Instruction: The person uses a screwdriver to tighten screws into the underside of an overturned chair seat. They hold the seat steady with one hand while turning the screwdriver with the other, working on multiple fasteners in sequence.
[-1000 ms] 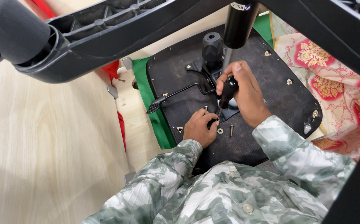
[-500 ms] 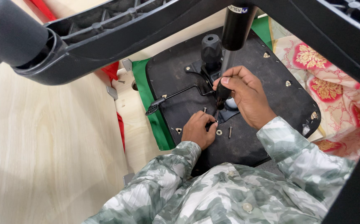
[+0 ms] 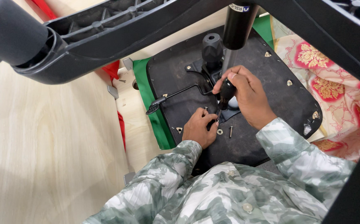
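Grip, right hand (image 3: pixel 250 97): closed tight around black screwdriver (image 3: pixel 225 93) handle, shaft angled down toward the fingers of the other hand.
Grip, left hand (image 3: pixel 200 127): fingers curled and pinched at the screwdriver tip, steadying something too small to tell; resting on black chair-seat underside (image 3: pixel 267 79).
Position of seat: upside down on pale wooden floor (image 3: pixel 43 157), green cloth (image 3: pixel 147 99) under its left edge, patterned fabric (image 3: pixel 329 83) to the right.
Fitted parts: metal plate with lever (image 3: pixel 176 94) and black gas cylinder (image 3: pixel 236 25) standing up from the middle.
Loose parts: washer (image 3: pixel 219 132) and screw (image 3: pixel 231 132) lying on the seat just beside the left hand.
Risk: likely slip of the tip off the screw head onto the left fingers, caused by the tilted shaft; loose screw liable to roll off if the seat gets knocked.
Containers: none in view; small parts lying bare.
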